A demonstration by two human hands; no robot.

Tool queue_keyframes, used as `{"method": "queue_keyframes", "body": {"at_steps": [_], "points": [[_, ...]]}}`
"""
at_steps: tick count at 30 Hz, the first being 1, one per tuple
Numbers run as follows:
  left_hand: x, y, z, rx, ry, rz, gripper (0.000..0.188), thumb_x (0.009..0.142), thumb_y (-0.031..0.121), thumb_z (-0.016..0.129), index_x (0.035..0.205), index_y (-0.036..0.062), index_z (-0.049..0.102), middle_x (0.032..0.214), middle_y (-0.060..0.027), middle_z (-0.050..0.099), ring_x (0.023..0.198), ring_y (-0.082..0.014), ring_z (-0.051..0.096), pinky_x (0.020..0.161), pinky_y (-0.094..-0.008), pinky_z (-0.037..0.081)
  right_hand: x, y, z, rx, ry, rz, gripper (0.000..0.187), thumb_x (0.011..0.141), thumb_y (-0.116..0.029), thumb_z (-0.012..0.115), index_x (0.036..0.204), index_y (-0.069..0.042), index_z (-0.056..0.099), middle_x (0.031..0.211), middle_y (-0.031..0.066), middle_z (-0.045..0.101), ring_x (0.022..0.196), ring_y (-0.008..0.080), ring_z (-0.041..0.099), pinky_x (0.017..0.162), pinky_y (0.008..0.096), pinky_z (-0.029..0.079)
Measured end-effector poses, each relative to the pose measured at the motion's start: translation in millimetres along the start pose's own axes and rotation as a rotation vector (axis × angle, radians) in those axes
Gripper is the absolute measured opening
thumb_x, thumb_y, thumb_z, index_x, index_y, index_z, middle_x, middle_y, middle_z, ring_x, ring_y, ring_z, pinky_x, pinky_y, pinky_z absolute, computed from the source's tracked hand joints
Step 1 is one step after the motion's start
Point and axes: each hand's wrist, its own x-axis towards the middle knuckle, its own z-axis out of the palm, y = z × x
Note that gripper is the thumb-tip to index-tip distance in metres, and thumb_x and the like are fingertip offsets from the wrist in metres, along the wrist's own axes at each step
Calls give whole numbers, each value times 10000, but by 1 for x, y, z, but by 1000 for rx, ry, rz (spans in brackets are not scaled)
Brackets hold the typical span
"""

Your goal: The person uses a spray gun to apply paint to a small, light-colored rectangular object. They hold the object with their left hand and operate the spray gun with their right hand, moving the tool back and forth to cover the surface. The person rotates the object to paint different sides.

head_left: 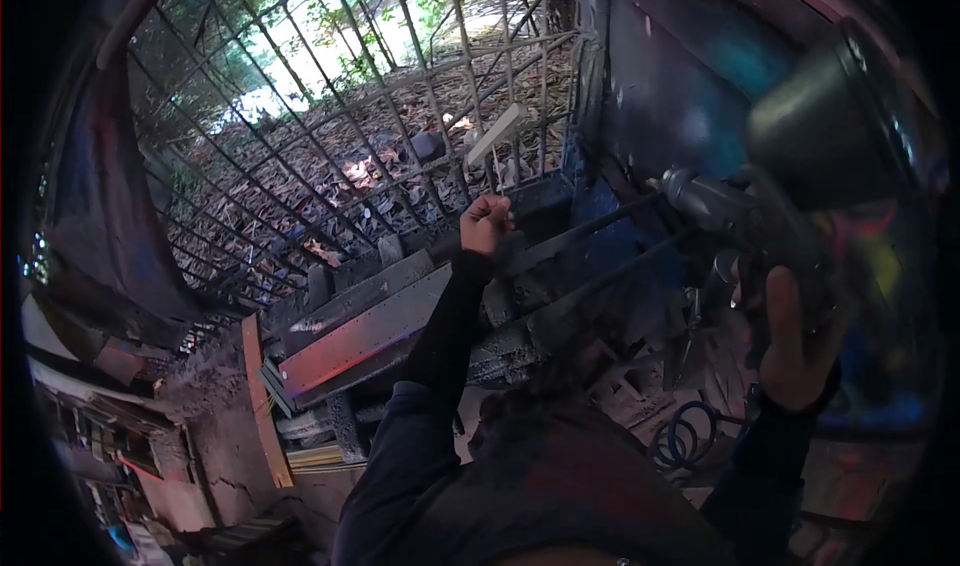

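Observation:
My left hand (485, 226), in the middle of the view, is closed on a thin stick (498, 169). At the stick's upper end is a pale, narrow flat piece (497, 134), tilted up to the right in front of the metal grille. On the right, my right hand (795, 351) grips a spray gun (735, 206) with a large dark cup (825, 126) on top. The gun's nozzle points left, toward the pale piece but apart from it. The gun's body hides part of my right fingers.
A barred metal grille (400, 96) stands ahead, with dry leaves beyond it. Below are a reddish board (365, 331) and an upright wooden strip (265, 401). A blue coiled hose (688, 436) lies at lower right. Paint-stained sheeting (690, 86) covers the right side.

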Motion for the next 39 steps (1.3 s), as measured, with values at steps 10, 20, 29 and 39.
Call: {"method": "queue_keyframes", "body": {"at_steps": [10,20,29,39], "points": [[-73,51,-37,64,201,287,67,889,94,611,872,33,589,718,13,580,635,-59,512,587,-211,399,-36,112,37,143,-330,388,273,929,-155,520,1112,47,530,904,106,627,710,136,617,539,245,520],[-171,88,-156,438,594,343,139,863,21,611,997,17,575,778,-3,602,718,-69,549,690,-228,458,-102,201,85,-473,-424,293,488,892,-361,590,1102,77,551,923,222,630,827,316,629,746,372,480],[-221,94,-300,645,816,260,112,854,80,629,950,24,621,724,-11,626,664,-75,552,638,-237,459,-131,151,137,-412,-565,385,465,891,-336,592,1146,51,554,996,238,619,954,360,588,841,398,442],[-220,86,-350,831,818,184,114,835,99,634,932,38,642,717,-72,658,663,-122,598,634,-304,474,-165,112,173,-104,-645,394,311,920,-164,547,1177,12,537,775,65,577,589,112,575,446,244,493]]}}
